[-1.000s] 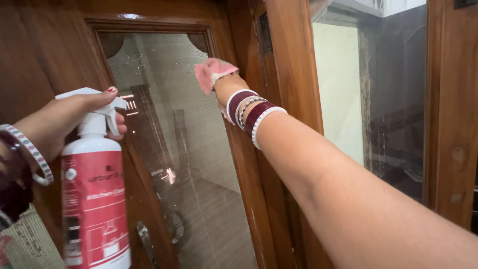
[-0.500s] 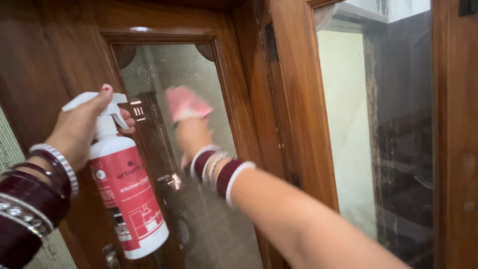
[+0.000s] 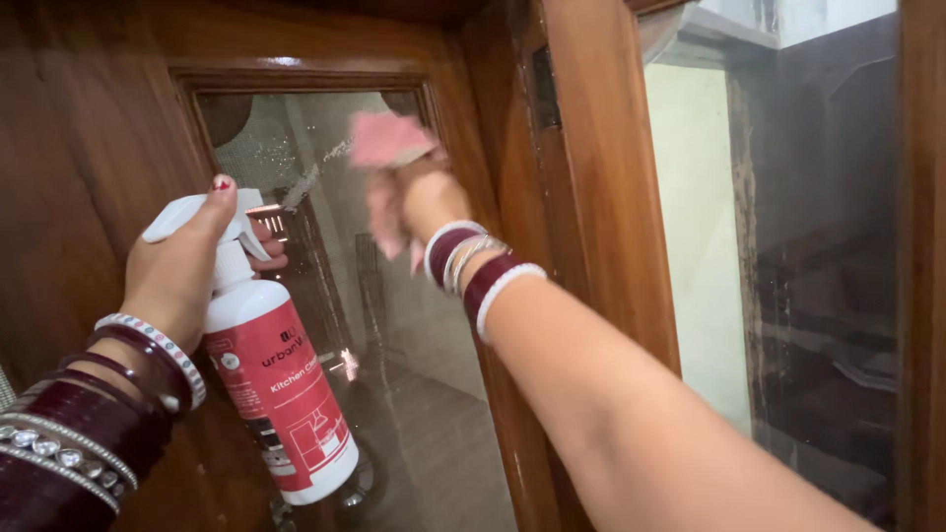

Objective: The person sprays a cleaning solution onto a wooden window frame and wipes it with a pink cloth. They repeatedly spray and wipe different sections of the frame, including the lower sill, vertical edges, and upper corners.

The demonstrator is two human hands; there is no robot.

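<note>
Right now your left hand (image 3: 182,281) closes around one white-and-red spray bottle (image 3: 271,384), tilted beside the glass pane (image 3: 414,394) of a wooden door (image 3: 79,177), while your right hand (image 3: 419,202) presses one pink cloth (image 3: 386,143) flat against the pane's upper part. Judging from the tilt, the bottle could slip or knock the glass, and loose bangles (image 3: 473,271) on both wrists might scratch it.

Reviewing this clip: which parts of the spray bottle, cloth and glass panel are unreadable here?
- Pink cloth, head view: motion-blurred; its folds and full extent are unclear.
- Right hand: fingers hidden behind the cloth and blurred.
- Spray bottle: trigger and neck partly covered by the left hand.
- Glass panel: lower part cut off by the frame edge; reflections mask what lies behind it.
</note>
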